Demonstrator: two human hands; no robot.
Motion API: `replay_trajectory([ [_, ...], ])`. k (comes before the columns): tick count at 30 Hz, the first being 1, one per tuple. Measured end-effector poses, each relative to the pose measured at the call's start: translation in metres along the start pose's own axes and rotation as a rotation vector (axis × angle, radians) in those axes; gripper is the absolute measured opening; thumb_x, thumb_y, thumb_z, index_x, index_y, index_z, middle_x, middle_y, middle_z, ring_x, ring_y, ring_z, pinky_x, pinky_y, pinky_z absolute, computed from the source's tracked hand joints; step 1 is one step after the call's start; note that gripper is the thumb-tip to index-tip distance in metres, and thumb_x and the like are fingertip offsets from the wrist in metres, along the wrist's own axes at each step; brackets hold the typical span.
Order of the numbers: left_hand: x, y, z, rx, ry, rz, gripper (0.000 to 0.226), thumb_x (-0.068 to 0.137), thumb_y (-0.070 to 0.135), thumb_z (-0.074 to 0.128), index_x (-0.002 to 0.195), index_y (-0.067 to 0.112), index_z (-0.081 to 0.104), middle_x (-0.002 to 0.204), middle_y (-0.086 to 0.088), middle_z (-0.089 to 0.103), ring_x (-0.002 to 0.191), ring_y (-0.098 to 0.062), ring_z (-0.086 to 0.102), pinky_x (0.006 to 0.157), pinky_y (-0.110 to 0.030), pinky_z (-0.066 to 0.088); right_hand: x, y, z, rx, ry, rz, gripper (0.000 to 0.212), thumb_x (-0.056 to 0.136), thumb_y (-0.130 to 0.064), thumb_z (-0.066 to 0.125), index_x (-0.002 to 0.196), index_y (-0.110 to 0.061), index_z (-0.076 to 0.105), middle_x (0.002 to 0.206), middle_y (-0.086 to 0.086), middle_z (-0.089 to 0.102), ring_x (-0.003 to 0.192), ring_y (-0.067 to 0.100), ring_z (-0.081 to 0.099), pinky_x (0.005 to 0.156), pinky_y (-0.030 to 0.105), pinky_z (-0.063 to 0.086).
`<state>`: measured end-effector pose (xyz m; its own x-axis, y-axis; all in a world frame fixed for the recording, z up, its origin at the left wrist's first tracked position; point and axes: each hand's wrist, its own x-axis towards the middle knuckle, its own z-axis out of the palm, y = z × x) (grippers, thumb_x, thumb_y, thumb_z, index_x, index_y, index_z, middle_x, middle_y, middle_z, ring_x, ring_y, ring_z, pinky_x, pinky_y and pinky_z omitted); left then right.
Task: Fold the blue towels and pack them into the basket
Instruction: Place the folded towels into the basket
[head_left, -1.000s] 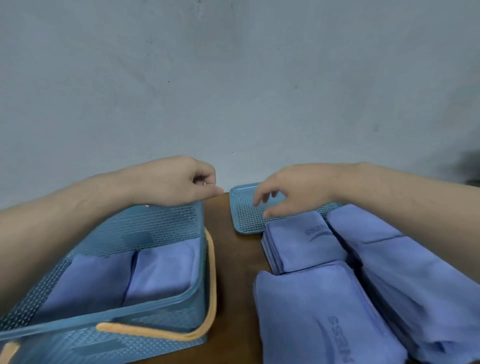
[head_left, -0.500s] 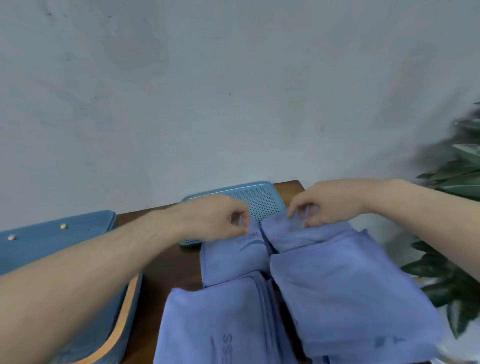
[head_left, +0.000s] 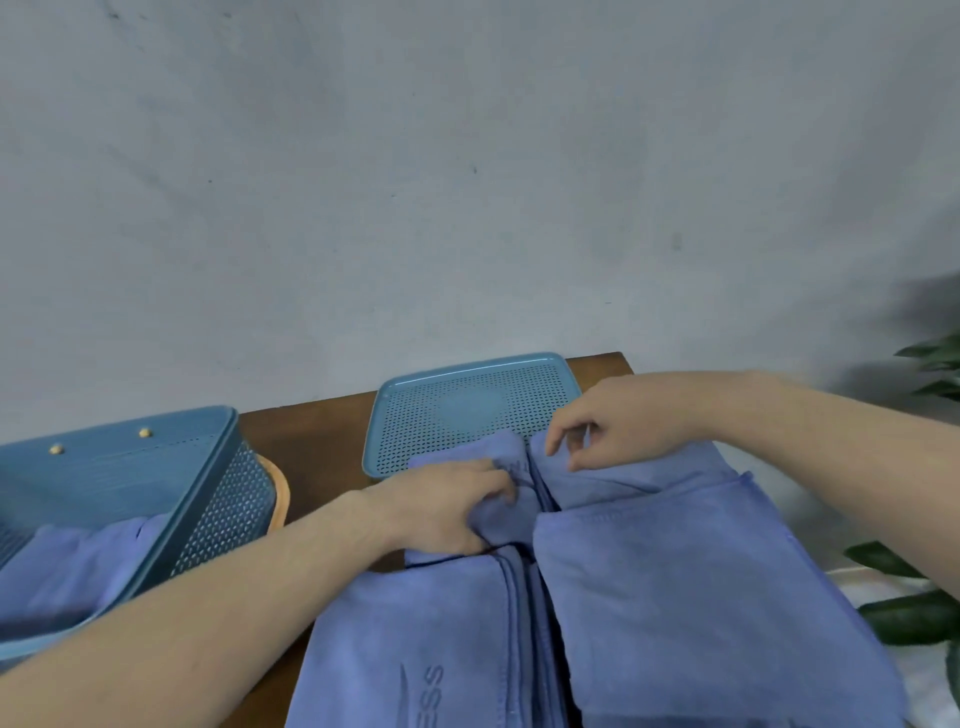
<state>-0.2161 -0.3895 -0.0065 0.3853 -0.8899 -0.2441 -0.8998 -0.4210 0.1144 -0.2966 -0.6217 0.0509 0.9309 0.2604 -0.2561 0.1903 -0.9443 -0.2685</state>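
Plain grey wall (head_left: 467, 182) behind; brown wooden table (head_left: 306, 436) below it, far edge against the wall.

Containers: blue perforated basket (head_left: 218, 499) sits well to the left of the left hand, orange handle (head_left: 278, 499) hanging down the side facing that hand. Inside it, folded blue towels (head_left: 67, 566) lie along the bottom. A blue perforated tray (head_left: 467, 400) lies flat just beyond both hands; its near edge is covered by towel.

Left hand (head_left: 441, 512): fingers curled, gripping the small folded towel (head_left: 498, 467) that overlaps the tray's near rim. Right hand (head_left: 618, 421): fingers and thumb brought together on the far edge of the right-hand towel stack (head_left: 701, 597), pinching fabric. The two hands are apart, close beside each other.

A third stack of towels (head_left: 415, 649) with a stitched logo lies on the nearer side of the left hand, touching the right-hand stack along a seam.

Edges and room: bare table shows between the basket and the left forearm. Table's right corner ends just beyond the right hand; plant leaves (head_left: 914, 613) stand past the right forearm.
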Motion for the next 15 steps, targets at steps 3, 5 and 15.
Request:
replay_trajectory([
  [3, -0.001, -0.008, 0.003, -0.001, -0.005, 0.002, 0.055, 0.083, 0.032, 0.071, 0.133, 0.023, 0.051, 0.129, 0.002, 0.055, 0.117, -0.017, 0.054, 0.091, -0.031, 0.044, 0.010, -0.005, 0.000, 0.018, -0.002, -0.024, 0.027, 0.095, -0.037, 0.061, 0.121, -0.040, 0.065, 0.095, -0.023, 0.064, 0.084, -0.006, 0.056, 0.089, 0.021, 0.047],
  [5, -0.003, -0.015, 0.005, -0.001, -0.041, 0.004, 0.059, 0.082, 0.029, 0.072, 0.134, 0.023, 0.046, 0.129, 0.002, 0.053, 0.114, -0.019, 0.055, 0.089, -0.033, 0.046, 0.016, -0.009, 0.000, 0.020, -0.003, -0.045, 0.026, 0.096, -0.036, 0.061, 0.121, -0.040, 0.065, 0.099, -0.020, 0.066, 0.080, -0.011, 0.055, 0.079, 0.010, 0.042],
  [15, -0.006, -0.030, -0.007, -0.230, 0.007, -0.116, 0.027, 0.078, 0.017, 0.072, 0.103, 0.013, 0.062, 0.089, 0.002, 0.061, 0.077, -0.014, 0.053, 0.059, -0.020, 0.037, 0.038, -0.032, 0.003, -0.008, -0.062, -0.070, 0.029, 0.095, -0.041, 0.065, 0.123, -0.039, 0.062, 0.102, -0.019, 0.067, 0.078, -0.015, 0.053, 0.074, 0.011, 0.039],
])
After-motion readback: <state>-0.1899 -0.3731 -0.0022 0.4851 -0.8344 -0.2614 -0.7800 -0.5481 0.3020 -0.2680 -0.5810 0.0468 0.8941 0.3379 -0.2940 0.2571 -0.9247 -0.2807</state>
